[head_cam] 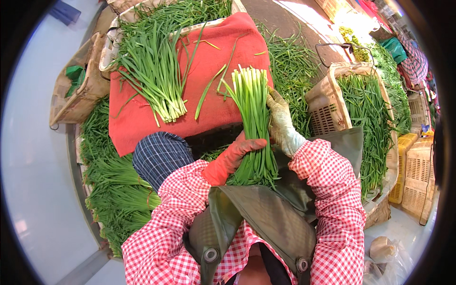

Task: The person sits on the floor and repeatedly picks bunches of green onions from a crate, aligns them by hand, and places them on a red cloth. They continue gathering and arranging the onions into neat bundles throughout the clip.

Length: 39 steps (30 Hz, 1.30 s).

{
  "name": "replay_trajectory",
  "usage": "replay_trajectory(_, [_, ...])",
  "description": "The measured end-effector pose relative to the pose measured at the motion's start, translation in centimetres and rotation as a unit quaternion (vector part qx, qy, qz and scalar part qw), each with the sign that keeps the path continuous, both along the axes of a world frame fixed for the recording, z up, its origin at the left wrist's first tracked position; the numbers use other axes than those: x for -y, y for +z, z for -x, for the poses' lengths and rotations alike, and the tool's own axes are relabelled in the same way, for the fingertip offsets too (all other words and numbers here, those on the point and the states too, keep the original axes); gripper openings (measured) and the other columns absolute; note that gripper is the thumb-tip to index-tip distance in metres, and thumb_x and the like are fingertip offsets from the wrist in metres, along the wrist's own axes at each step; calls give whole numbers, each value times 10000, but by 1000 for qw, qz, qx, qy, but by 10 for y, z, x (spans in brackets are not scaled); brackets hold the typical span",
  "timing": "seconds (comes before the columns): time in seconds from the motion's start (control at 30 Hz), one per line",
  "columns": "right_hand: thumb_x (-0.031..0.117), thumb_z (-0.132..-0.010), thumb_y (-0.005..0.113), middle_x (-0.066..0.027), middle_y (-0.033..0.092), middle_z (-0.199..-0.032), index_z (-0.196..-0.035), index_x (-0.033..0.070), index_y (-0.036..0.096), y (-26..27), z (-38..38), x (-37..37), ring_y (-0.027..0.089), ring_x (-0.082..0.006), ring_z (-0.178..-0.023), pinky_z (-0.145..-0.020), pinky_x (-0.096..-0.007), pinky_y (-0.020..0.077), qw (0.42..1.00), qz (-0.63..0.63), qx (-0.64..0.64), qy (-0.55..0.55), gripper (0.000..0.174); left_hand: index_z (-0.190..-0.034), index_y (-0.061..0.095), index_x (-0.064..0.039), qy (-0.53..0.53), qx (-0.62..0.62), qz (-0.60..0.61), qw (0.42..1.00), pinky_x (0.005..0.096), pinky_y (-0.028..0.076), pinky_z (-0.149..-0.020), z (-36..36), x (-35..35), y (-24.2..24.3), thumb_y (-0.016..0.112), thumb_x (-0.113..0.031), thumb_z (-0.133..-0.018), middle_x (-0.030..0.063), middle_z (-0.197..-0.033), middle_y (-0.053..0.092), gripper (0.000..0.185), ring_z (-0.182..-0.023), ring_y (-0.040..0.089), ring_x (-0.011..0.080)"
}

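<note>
Upright before me is a bunch of garlic chives (253,117), its pale cut ends pointing away and its green leaf tips towards my lap. My left hand (233,155), in a red rubber glove, grips the lower leafy part with the thumb across the front. My right hand (284,119), in a soiled pale glove, clasps the bunch from the right side; its fingers are partly hidden behind the stalks. Beyond, a red cloth (213,117) carries a loose heap of chives (156,85) and several stray leaves. A dark green apron (263,206) covers my lap.
Tied bundles of chives (131,181) are stacked at my left. At right stands a plastic crate (322,101) filled with chives, near a yellow crate (399,164). Loose chives (290,58) lie beyond the cloth. Another person's checked sleeve (415,67) shows far right.
</note>
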State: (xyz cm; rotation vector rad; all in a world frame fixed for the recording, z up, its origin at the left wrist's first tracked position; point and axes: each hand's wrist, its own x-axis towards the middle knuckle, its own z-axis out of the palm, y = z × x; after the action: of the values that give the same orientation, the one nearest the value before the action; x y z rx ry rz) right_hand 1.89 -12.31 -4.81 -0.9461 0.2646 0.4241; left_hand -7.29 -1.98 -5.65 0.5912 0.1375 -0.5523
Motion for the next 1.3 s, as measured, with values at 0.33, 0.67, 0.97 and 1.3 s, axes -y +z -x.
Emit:
replay_trajectory(0.33, [171,-864,637,-25,636,-837,-992,-12,639,12,-59,24,553,-96,-772,-716,-227,446,907,311,284,21,223,-1175,489,-25,45,33,-189,980,287,505,-671,-16,-15,-8,712,-213,-713,80,-902,626,547,-743,585,145])
replay_trajectory(0.67, [290,-851,642,65,409,-713,-786,105,524,79,-89,80,331,-55,-584,-599,-215,352,958,85,273,37,229,-1052,546,-37,61,39,-276,958,266,482,-610,-27,-17,-36,710,-143,-727,44,-832,617,379,-694,583,121])
replay_trajectory(0.97, [188,-746,722,-84,518,-1280,-1044,136,649,32,-76,52,464,-255,-1201,-1005,-387,386,657,485,576,7,311,-1288,431,-34,110,80,-409,902,293,422,-897,-21,-15,-36,717,-127,-736,72,-1133,569,629,-1022,524,154])
replay_trajectory(1.3, [219,-735,645,-174,363,-1405,-1075,85,606,18,-40,1,299,-400,-1306,-1076,-487,244,485,664,563,82,368,-1348,331,-18,106,124,-415,895,299,376,-974,-16,-4,-43,688,-56,-752,87,-1219,529,695,-1120,491,167])
